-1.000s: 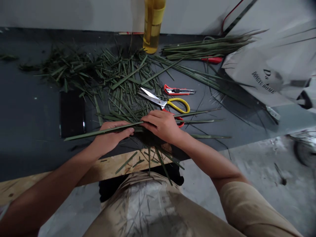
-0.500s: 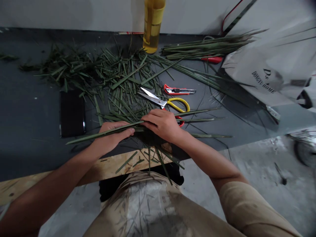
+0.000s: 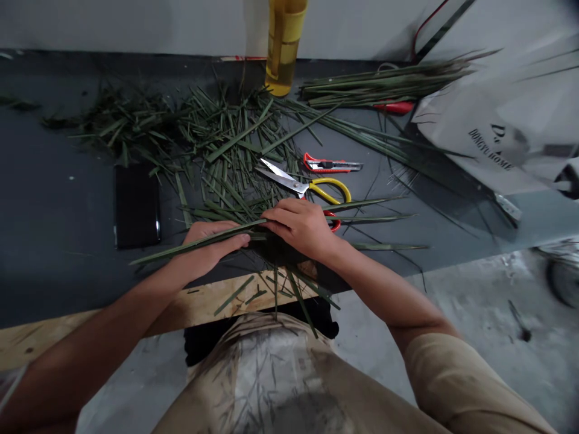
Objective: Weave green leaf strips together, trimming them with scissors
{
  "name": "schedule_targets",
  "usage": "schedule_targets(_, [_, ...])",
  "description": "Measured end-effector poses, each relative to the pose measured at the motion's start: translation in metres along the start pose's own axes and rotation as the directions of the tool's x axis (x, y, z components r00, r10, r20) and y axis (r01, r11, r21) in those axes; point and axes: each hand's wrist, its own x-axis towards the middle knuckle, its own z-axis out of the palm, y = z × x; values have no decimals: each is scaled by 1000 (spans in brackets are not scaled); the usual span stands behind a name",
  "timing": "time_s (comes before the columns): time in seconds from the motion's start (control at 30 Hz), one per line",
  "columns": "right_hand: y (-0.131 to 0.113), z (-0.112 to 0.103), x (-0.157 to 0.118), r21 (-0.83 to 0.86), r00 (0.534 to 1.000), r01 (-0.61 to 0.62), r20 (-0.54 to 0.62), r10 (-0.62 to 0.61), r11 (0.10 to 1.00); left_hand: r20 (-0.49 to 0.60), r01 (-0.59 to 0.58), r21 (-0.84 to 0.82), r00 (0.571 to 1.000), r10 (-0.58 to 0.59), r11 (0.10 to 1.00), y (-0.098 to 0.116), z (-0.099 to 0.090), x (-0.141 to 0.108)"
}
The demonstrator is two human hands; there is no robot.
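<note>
Long green leaf strips (image 3: 181, 249) run through both hands close to the table's front edge. My left hand (image 3: 210, 244) is closed around them, thumb along the near side. My right hand (image 3: 301, 226) pinches the strips a little to the right, with fingertips bent down; several strip ends stick out to its right. Just beyond the right hand lie scissors (image 3: 294, 182) with one yellow and one red handle, spread apart, the red handle partly hidden by the hand. A red utility knife (image 3: 332, 164) rests behind them.
A heap of cut leaf pieces (image 3: 221, 132) covers the middle back. Left of it is a black phone (image 3: 137, 206). A yellow bottle (image 3: 283, 54) stands at the wall. A bundle of long leaves (image 3: 375, 87) and a white bag (image 3: 488, 132) lie to the right. Wooden edging (image 3: 203, 301) borders the front.
The whole view has shifted slightly, so things appear a little further right. Both hands keep the same hold on the leaf strips, with hardly any movement.
</note>
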Motion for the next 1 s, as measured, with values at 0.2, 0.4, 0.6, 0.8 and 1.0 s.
schedule_targets(0.2, [0, -1, -1, -27, 1000, -18, 12, 18, 999, -17, 3, 16, 1000, -2, 1000, 0, 0, 0])
schedule_targets(0.4, [-2, -1, 0, -33, 1000, -11, -18, 11, 999, -13, 7, 33, 1000, -6, 999, 0, 0, 0])
schedule_targets(0.6, [1, 1, 0, -42, 998, -68, 0, 68, 997, -22, -16, 76, 1000, 17, 997, -6, 0, 0])
schedule_targets(0.8, [7, 1, 1, -33, 999, -16, -44, 15, 999, 9, -11, 46, 1000, 10, 999, -8, 1, -1])
schedule_targets(1.0, [-7, -7, 1, 96, 998, 68, -4, -68, 993, 46, -65, 62, 997, 62, 996, -8, 2, -1])
